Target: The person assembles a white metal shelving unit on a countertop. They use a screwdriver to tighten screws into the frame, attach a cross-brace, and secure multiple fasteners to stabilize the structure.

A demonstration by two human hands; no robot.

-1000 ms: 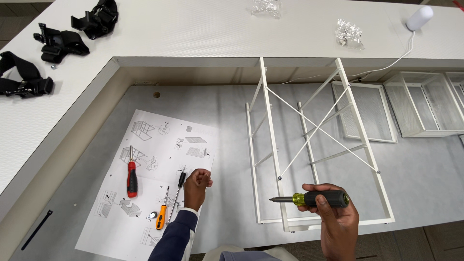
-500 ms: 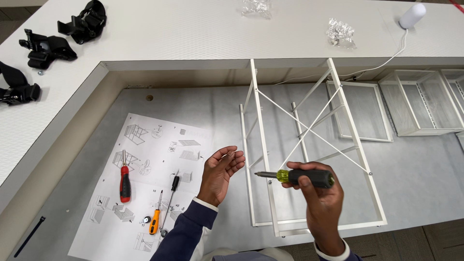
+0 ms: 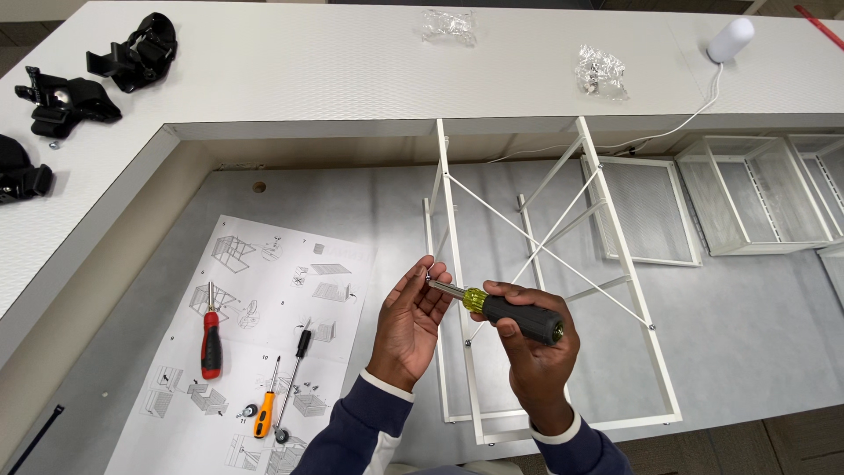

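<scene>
- Right hand [image 3: 536,356] has its grip clamped on the black handle of a screwdriver [image 3: 505,310] with a yellow collar, held level above the grey floor [image 3: 747,334];
- Left hand [image 3: 411,321], fingers loosely apart, touches the screwdriver's metal tip;
- White wire frame [image 3: 615,246] lies just behind both hands;
- Instruction sheet [image 3: 264,334] to the left carries a red-handled tool [image 3: 211,343] and an orange screwdriver [image 3: 264,413]; white worktop [image 3: 352,70] beyond.

Both hands [image 3: 475,321] hold a screwdriver [image 3: 505,308] above frame [image 3: 615,264].
</scene>
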